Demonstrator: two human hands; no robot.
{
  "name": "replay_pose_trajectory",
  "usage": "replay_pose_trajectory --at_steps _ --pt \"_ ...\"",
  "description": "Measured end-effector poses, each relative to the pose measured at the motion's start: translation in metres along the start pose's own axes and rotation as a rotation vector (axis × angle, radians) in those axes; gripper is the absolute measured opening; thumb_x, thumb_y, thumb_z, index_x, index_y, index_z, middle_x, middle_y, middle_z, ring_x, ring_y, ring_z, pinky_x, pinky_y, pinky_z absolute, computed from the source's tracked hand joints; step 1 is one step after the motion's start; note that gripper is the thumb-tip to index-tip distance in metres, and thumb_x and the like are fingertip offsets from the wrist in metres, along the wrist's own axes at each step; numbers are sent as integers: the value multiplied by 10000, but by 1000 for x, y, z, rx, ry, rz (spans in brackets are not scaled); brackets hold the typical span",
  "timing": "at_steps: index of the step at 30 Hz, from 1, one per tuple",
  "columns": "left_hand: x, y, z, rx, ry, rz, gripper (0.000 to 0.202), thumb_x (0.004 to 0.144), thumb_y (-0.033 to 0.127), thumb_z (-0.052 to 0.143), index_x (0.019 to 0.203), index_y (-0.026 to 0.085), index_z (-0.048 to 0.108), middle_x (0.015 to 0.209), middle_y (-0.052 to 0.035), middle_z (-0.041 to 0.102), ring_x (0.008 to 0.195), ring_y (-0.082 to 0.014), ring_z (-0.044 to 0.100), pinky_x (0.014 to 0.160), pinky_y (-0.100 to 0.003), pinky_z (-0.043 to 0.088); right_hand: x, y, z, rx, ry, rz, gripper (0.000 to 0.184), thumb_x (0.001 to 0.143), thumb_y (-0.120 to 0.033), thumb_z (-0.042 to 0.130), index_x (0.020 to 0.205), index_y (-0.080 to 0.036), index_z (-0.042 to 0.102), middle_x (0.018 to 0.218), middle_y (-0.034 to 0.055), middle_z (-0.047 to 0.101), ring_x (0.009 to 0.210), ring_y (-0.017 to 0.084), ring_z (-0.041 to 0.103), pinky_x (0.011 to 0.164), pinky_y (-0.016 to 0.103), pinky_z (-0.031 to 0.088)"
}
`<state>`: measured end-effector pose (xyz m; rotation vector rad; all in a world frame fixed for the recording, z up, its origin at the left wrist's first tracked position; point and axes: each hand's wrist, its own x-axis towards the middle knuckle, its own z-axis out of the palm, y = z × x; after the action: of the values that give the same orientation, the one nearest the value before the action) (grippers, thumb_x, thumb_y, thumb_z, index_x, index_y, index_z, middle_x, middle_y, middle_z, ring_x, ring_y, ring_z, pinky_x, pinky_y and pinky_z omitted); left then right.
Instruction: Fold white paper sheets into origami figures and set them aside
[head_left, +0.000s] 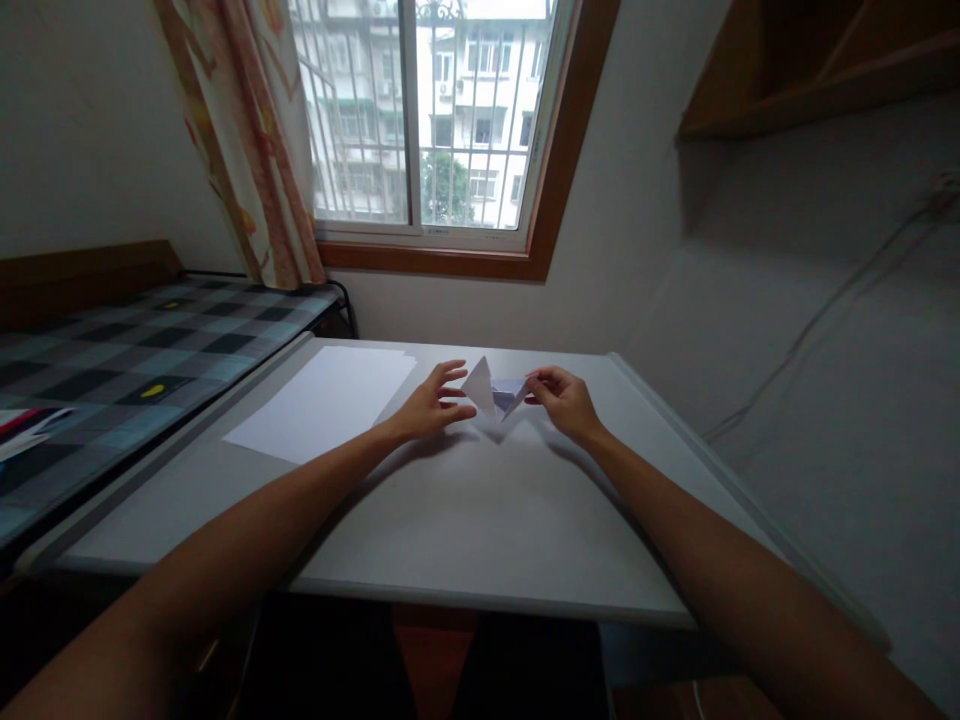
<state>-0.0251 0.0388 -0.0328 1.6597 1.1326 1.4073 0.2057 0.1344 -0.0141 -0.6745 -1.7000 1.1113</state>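
Observation:
A small folded white paper piece [480, 386] with pointed flaps is held just above the white table [495, 530]. My right hand [566, 400] pinches its right flap between thumb and fingers. On the other side, my left hand [433, 403] is open, its fingers spread and curved close to the left flap. Whether the left fingertips touch the paper I cannot tell. Between the two flaps the middle of the folded paper shows in shade.
White paper sheets [330, 395] lie on the table's left part. A bed with a checked cover [187, 325] adjoins the left side. Behind are a curtain [259, 150] and a barred window [472, 130]. A wooden shelf [817, 100] and a cable [817, 315] are on the right wall.

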Motion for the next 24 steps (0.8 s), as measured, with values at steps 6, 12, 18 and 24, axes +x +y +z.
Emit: replay_pose_trajectory --at_steps 6,12,18,24 --pt "-1 6 7 -33 -70 19 852 606 206 805 1337 275 373 1277 -157 497 944 -230 625 770 -378 533 -4 -4 7 -26 -59 -2 356 679 -495 707 791 -168 619 735 30 617 659 150 602 636 363 574" --pt "0 10 9 -67 -46 -4 588 634 225 792 1147 180 508 1128 -110 577 959 -223 617 839 -399 511 -7 -9 9 28 -72 57 363 651 -483 728 796 -174 606 732 22 618 676 157 620 637 368 588" --pt "3 11 9 -191 37 57 435 645 218 774 1017 158 555 1069 -79 606 1010 -208 593 897 -387 475 -6 -8 9 97 -44 105 338 626 -428 747 772 -173 580 717 17 623 686 161 639 661 366 587" --pt "4 16 11 -234 217 -31 269 677 246 734 869 148 574 837 -14 627 778 -126 599 746 -288 489 -7 -10 9 18 -80 83 313 643 -417 721 750 -166 567 693 24 628 638 159 640 657 359 567"
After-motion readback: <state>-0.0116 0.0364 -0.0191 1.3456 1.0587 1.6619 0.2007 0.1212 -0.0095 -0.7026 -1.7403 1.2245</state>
